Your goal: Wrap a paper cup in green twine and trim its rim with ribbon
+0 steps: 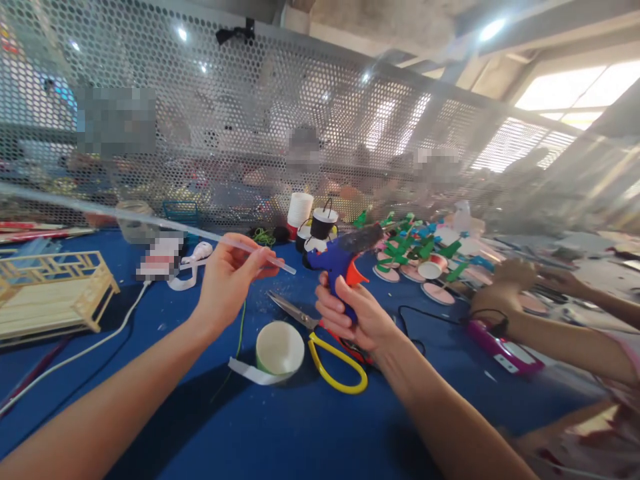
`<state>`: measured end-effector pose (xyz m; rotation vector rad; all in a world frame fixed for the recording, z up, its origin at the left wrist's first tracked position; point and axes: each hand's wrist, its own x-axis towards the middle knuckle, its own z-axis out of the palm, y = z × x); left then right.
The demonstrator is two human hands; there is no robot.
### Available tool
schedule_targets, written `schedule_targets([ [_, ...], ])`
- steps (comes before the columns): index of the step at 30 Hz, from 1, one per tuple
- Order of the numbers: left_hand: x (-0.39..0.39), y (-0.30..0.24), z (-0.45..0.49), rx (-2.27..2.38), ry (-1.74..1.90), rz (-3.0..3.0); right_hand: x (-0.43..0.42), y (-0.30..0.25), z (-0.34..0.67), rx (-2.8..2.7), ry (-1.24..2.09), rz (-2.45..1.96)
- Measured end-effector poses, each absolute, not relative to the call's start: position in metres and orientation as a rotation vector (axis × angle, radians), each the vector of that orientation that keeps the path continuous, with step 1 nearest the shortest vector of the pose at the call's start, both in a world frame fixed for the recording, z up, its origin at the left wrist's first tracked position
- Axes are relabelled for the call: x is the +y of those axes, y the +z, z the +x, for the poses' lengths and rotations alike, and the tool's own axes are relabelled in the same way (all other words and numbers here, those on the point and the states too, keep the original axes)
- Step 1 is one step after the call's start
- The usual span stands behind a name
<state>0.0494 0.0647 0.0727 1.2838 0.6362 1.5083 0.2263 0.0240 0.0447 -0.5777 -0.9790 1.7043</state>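
Note:
My left hand pinches a long translucent glue stick near its right end; the rest stretches past the left edge. My right hand is wrapped around the handle of a blue hot glue gun with an orange trigger. Its dark nozzle points up and right, and its back end faces the glue stick's tip, with a gap between them. Below lie scissors with yellow and red handles, partly hidden by my right hand. Beside them stands a pale green-sided cup-like roll with a white strip at its base.
Left, a small wooden bed frame stands near a white cable and a phone-like device. Small pots and green craft pieces sit behind. A magenta power strip lies right, by a co-worker's arms. Perforated metal panel rises behind.

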Motion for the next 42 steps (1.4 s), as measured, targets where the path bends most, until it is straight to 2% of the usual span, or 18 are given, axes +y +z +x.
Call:
schedule_targets([
  [4, 0.06, 0.072, 0.055, 0.641, 1.54, 1.305, 0.025, 0.045, 0.225, -0.956, 1.634, -0.662],
  [6, 0.059, 0.072, 0.056, 0.653, 1.559, 1.319, 0.026, 0.045, 0.226, -0.93, 1.702, -0.639],
  [11, 0.055, 0.068, 0.06, 0.633, 1.556, 1.259, 0.027, 0.043, 0.231, -0.844, 1.965, -0.277],
  [19, 0.049, 0.06, 0.07, 0.524, 1.547, 1.133, 0.032, 0.029, 0.229, -0.632, 2.091, 0.014],
  [42, 0.051, 0.042, 0.065, 0.611, 1.698, 1.663, 0.032, 0.025, 0.222, -0.657, 2.149, -0.073],
])
